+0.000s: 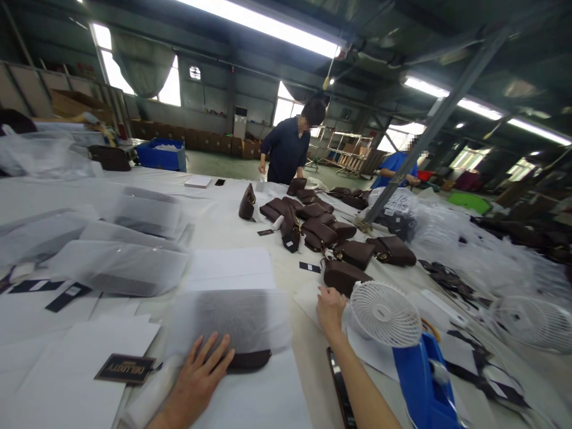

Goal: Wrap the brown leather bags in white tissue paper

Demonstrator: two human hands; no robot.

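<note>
My left hand (208, 363) lies with fingers spread on a dark brown bag (250, 361) that is partly covered by a sheet of translucent white tissue paper (241, 319). The bag's lower edge shows beyond the paper. My right hand (330, 302) is closed, its curled fingers at the edge of a white paper sheet (308, 298), just before a brown bag (344, 277). Beside my left hand lies a black hang tag (125, 369) with gold lettering, next to a white roll-like wrap (154, 390).
A white fan (385, 313) with a blue base (422, 381) stands beside my right forearm. Wrapped bags (125, 265) lie at left; several brown bags (319, 232) are scattered ahead. A metal post (429, 131) rises at right. One person (288, 146) stands across the table, another (395, 167) farther right.
</note>
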